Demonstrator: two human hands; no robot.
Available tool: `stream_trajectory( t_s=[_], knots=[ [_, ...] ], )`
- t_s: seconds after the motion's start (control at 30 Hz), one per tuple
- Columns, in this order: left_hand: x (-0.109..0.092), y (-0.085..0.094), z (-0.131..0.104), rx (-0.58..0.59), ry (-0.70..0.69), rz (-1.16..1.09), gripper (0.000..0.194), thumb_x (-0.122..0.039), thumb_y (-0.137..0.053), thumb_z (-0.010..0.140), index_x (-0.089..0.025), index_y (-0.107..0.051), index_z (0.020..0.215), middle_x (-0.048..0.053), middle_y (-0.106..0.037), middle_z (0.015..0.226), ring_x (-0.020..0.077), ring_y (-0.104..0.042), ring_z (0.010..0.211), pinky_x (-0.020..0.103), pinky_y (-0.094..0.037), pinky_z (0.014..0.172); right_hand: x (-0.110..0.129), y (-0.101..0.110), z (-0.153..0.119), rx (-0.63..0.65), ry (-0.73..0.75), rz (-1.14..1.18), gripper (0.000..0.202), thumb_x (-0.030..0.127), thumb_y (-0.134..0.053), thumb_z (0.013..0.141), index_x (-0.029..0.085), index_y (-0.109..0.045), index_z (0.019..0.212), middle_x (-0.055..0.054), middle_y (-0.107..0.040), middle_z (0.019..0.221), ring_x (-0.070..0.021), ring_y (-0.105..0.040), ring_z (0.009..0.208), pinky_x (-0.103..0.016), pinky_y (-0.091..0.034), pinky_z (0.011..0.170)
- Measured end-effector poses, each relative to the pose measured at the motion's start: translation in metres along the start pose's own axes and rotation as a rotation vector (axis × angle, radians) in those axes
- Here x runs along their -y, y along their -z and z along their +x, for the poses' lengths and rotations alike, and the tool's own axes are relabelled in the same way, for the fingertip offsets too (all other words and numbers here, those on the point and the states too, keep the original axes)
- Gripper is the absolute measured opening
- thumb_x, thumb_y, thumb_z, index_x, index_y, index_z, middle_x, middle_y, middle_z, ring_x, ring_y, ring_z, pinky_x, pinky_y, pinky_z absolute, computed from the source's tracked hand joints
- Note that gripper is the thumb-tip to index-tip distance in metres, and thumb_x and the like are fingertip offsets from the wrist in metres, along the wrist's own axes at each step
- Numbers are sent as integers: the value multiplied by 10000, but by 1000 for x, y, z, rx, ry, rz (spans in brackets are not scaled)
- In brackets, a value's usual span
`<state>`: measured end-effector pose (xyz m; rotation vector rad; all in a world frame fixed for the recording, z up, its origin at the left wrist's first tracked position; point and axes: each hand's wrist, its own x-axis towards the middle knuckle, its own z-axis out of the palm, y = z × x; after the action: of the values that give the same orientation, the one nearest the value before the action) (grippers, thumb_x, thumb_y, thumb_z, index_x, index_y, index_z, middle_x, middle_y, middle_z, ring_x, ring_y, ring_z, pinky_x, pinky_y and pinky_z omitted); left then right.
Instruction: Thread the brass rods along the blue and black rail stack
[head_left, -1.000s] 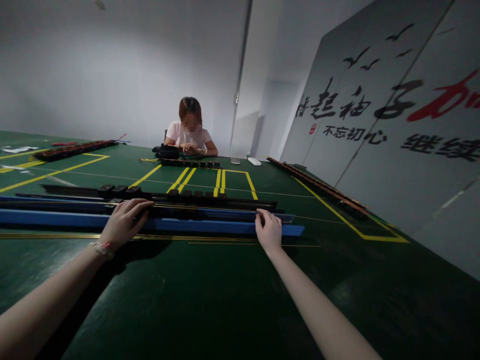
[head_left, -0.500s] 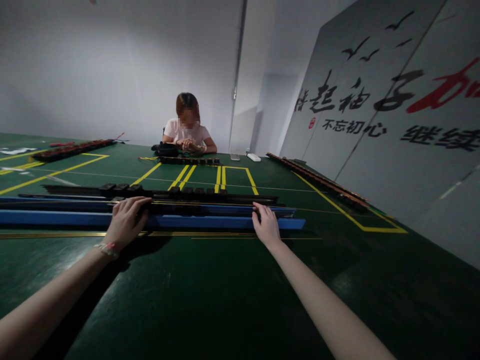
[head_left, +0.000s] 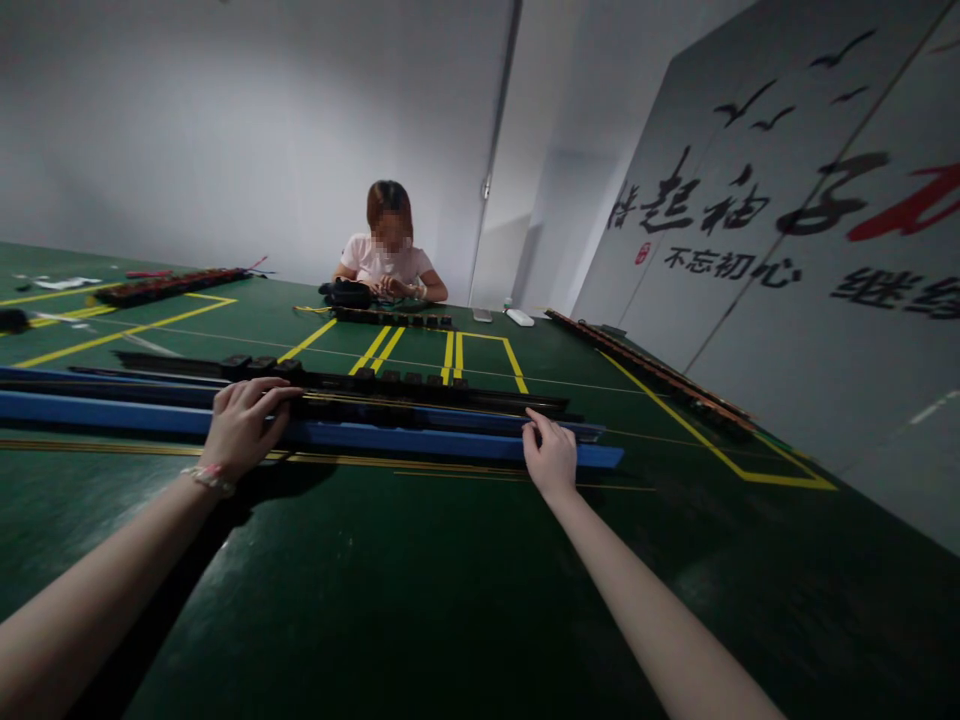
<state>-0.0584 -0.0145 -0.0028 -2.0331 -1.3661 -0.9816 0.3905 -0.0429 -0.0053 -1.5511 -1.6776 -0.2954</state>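
Across the green table (head_left: 360,580) lie long blue strips (head_left: 420,438) with dark rails behind them. One black rail (head_left: 517,398) carries several small black blocks (head_left: 390,380). My left hand (head_left: 244,430), with a beaded bracelet at the wrist, bends over the strips with its fingers closed on a thin gold-coloured rod (head_left: 397,402). The rod's other end reaches the fingertips of my right hand (head_left: 551,452), curled near the strips' right end with the index finger forward. What lies under my left fingers is hidden. Several more thin gold-coloured rods (head_left: 360,461) lie on the table just nearer to me.
Opposite sits a person (head_left: 386,258), hands together over a black bundle (head_left: 346,293) and a short dark strip with blocks (head_left: 397,318). Long assemblies lie at the far left (head_left: 172,288) and right (head_left: 652,370). Yellow tape (head_left: 675,420) marks the tabletop. A white device (head_left: 519,317) lies far back.
The view has turned slightly left, so the scene sits farther right. My left hand has shifted a little left along the strips. Both hands keep their closed pose at the rod.
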Motion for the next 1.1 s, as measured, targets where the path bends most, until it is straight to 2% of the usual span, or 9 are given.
stream_trajectory(
  t_s=[0.17, 0.4, 0.8, 0.93, 1.1],
  knots=[
    [6, 0, -2, 42, 10, -38, 315, -319, -369, 924, -192, -580, 1120, 91, -601, 1143, 231, -535, 1070, 388, -340, 943, -3, 2, 1, -44, -109, 8, 344, 293, -371, 911, 165, -646, 1072, -94, -704, 1030, -221, -628, 982, -413, -392, 921],
    [1, -1, 0, 53, 57, -93, 304, -327, -364, 918, -195, -550, 1119, 83, -607, 1092, 219, -543, 1061, 376, -351, 941, -6, -1, 1, -35, -50, 79, 310, 317, -384, 913, 184, -610, 1078, -83, -688, 1023, -221, -623, 976, -416, -415, 909],
    [1, -3, -1, 34, 25, -161, 306, -307, -397, 897, -176, -544, 1131, 100, -570, 1133, 223, -530, 1069, 379, -404, 943, -6, -3, 1, -26, -14, 96, 273, 281, -416, 884, 176, -564, 1088, -88, -677, 962, -239, -619, 952, -421, -443, 872],
    [1, -3, 0, 40, 50, -191, 315, -298, -409, 882, -183, -548, 1140, 102, -564, 1133, 225, -523, 1083, 386, -414, 955, -2, -2, 0, 5, 64, 89, 297, 285, -419, 895, 187, -547, 1144, -88, -670, 1015, -239, -612, 995, -430, -453, 890],
    [0, -3, 0, 50, 42, -107, 318, -315, -389, 895, -183, -555, 1133, 98, -588, 1119, 236, -526, 1072, 385, -398, 945, 3, 0, 0, 77, 114, 87, 335, 305, -373, 926, 189, -544, 1191, -91, -664, 1070, -224, -609, 1023, -417, -466, 896]
  ],
)
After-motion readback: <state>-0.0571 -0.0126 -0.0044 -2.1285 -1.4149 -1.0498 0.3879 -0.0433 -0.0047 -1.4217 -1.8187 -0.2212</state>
